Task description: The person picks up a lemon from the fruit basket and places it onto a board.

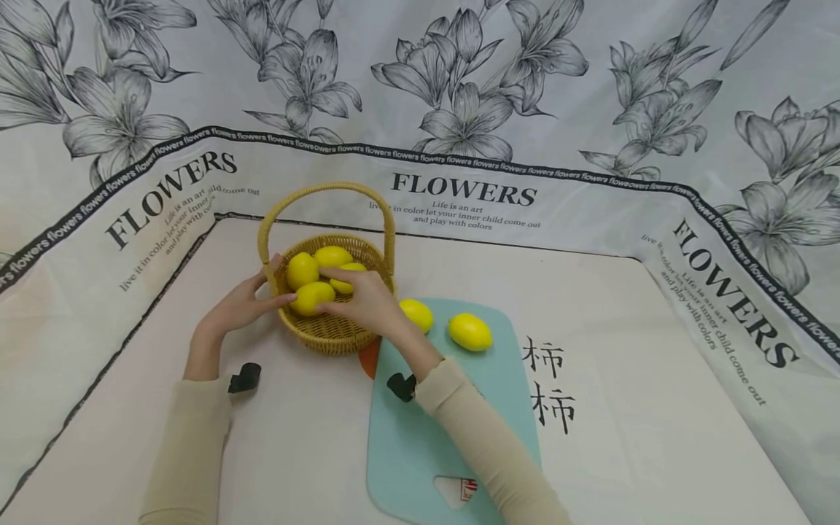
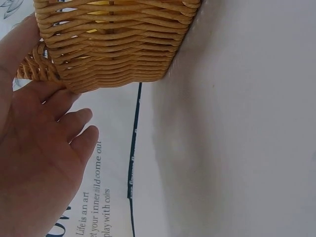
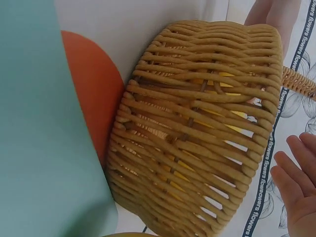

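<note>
In the head view, we see four yellow oval lemons [image 1: 311, 300] inside a round tan wicker basket [image 1: 331, 337] with an arched handle. The left hand [image 1: 241, 300] grips its side, while the right hand [image 1: 369, 299] reaches over the rim among the fruit. Two more lemons [image 1: 469, 332] lie on a pale-turquoise rectangular board [image 1: 453, 430].

In the left wrist view, we find thumb and forefinger pinching the wicker wall.

In the right wrist view, we see straight fingers [image 3: 290, 178] slightly spread beside the rim.
</note>
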The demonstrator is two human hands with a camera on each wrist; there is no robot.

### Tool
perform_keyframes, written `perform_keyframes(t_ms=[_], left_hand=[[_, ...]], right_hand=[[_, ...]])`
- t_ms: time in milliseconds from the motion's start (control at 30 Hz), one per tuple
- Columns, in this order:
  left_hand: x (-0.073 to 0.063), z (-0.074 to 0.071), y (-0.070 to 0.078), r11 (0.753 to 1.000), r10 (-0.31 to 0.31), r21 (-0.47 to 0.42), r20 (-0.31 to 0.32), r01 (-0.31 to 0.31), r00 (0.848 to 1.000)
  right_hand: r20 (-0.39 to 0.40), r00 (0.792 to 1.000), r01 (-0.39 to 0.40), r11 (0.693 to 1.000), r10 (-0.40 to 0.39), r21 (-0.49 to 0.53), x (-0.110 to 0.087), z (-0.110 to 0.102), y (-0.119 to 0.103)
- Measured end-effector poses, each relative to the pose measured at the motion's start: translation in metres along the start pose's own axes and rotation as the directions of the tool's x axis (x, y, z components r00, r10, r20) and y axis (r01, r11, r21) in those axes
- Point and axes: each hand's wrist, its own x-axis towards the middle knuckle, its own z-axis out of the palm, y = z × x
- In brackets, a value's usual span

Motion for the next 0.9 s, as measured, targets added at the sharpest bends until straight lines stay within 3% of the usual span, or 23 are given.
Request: perform_keyframes(t_ms=[367,900], left_hand=[[-0.001,-0.003,0.000,1.000,0.008,0.007,0.003,-0.008,1.000],[0.001,0.000,-0.003,1.000,0.025,0.016,-0.004,-0.025,1.000]], right_hand=[[0.043,0.996,-0.077,0.997,0.076,0.029,0.012,0.005,-0.001],[0.089,0.990,-0.116,0.992,0.111,0.056,0.024,0.024,0.011]])
